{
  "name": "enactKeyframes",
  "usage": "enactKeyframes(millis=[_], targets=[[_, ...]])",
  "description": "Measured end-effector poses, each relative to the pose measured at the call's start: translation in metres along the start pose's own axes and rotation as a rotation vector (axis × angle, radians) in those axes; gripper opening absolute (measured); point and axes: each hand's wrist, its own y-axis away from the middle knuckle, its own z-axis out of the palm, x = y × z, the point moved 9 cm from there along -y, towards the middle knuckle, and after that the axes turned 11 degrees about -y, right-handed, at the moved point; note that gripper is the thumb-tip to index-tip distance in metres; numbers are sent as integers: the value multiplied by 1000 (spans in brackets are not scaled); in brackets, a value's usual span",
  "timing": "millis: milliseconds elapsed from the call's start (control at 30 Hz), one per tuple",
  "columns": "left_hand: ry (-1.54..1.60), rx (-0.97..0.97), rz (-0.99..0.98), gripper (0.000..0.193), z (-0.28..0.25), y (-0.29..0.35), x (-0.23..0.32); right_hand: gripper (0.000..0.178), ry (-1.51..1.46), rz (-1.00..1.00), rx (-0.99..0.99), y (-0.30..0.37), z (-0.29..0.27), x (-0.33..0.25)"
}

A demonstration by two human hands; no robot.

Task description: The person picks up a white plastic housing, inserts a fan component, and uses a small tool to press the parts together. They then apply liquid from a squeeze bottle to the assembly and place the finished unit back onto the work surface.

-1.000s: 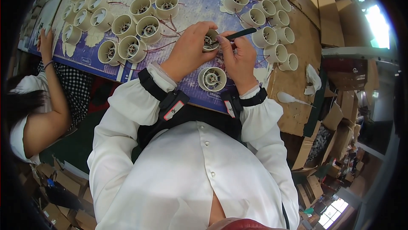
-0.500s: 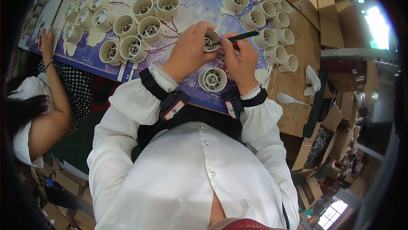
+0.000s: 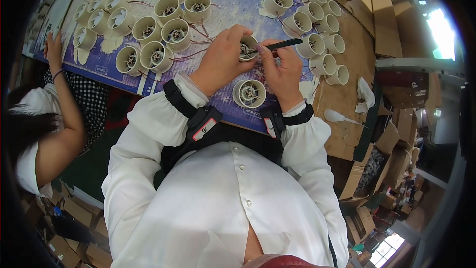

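Observation:
My left hand point(image 3: 222, 60) is closed around the side of a cream-coloured round housing point(image 3: 255, 41) with a motor part inside. In my right hand point(image 3: 283, 72), a slim dark tool with a narrow tip point(image 3: 286, 43) is pinched between thumb and fingers. Its tip points into the mouth of that housing; whether it touches anything inside is too small to tell. My right fingertips are close to the housing's rim. Another open cream housing point(image 3: 249, 93), with a spoked ring and motor inside, stands on the table just below my hands.
Several wired housings point(image 3: 176, 35) stand left of my hands, and more point(image 3: 312, 45) stand to the right on the blue-and-white table covering point(image 3: 198, 72). A white teardrop-shaped object with a thin tip point(image 3: 342, 117) lies on cardboard. At far left, another person's hand point(image 3: 53, 47) rests by the table edge.
My right hand and the dark tool have shifted very slightly right and down. My left hand keeps its hold on the housing.

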Motion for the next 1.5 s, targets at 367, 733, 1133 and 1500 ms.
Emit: enactKeyframes(millis=[367,733,1133,1500], targets=[[0,-2,-6,55,0,0,-2,12,117,-179,-48,-2,7,-20],[-4,7,17,55,-1,0,2,12,61,-79,-12,-1,1,-8],[-30,10,19,55,-1,1,1,9,130,-210,-63,-3,7,-21],[-35,9,23,55,-2,1,2,9,67,-101,-12,0,1,-12]])
